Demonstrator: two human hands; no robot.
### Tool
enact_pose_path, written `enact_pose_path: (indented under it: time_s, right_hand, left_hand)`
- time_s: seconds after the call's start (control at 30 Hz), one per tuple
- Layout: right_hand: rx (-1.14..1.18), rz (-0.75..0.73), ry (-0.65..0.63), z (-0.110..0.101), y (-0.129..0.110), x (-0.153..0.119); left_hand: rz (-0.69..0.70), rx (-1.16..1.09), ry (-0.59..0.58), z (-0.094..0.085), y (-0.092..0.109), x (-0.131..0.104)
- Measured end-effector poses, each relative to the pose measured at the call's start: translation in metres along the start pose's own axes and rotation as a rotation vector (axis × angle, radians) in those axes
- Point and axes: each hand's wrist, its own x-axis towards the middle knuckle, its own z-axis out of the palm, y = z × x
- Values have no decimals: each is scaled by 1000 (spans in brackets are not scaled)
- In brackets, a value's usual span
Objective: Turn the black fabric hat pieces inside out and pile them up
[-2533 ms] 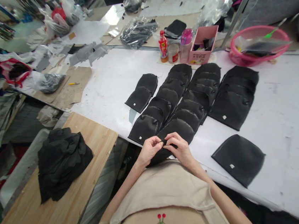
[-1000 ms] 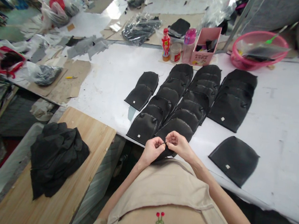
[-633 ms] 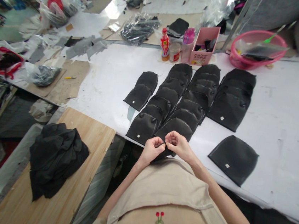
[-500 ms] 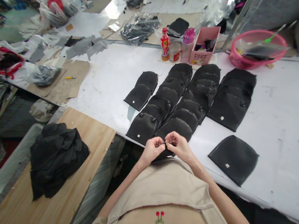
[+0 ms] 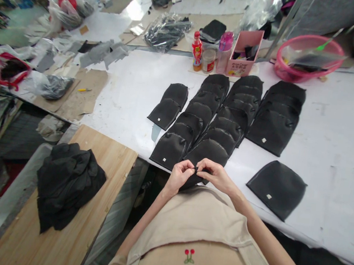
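Note:
My left hand [image 5: 180, 176] and my right hand [image 5: 215, 175] meet at the table's front edge, close to my apron. Both pinch the edge of a black leather-like piece [image 5: 193, 182], whose lower part hangs against the apron and is partly hidden by my hands. Just beyond them lie overlapping rows of similar black pieces [image 5: 209, 153], rounded at the top, a few with a small white mark. One single black piece [image 5: 277, 188] rests apart on the right, and a short stack of such pieces [image 5: 167, 106] lies on the left.
The white table [image 5: 327, 173] holds a red-capped bottle [image 5: 197, 52], a glass jar [image 5: 208, 62], a pink box [image 5: 242, 65] and a pink basin [image 5: 306, 74] at the back. At left, black cloth [image 5: 68, 184] is heaped on a wooden board [image 5: 108, 184].
My fingers have shifted slightly at the edge of the black piece, with the right fingers extending a little more. The view has moved slightly; the other pieces stay in place.

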Motion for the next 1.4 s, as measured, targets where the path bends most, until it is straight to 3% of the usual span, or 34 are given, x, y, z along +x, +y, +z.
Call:
enact_pose_path:
  time_s: [0.17,0.37,0.63,1.03,1.2,1.4]
  right_hand:
    - [15,34,106,8,-2,3]
    - [73,89,134,7,2,4]
    - [38,88,128,7,3,4]
    - [-58,30,143,6,1,3]
    - [-55,49,184,6,4,3]
    - [-17,79,220,8,13,3]
  left_hand:
    - [-37,-33,-94,-6,5,-3]
    - [-9,-21,-184,-11,8,-7]
    - [-7,52,-194,-13,4,-5]
    - [219,514,-213,-13,4,-4]
    - [188,545,-206,-14,3,-5]
    - [123,396,-181,-14,-2,-2]
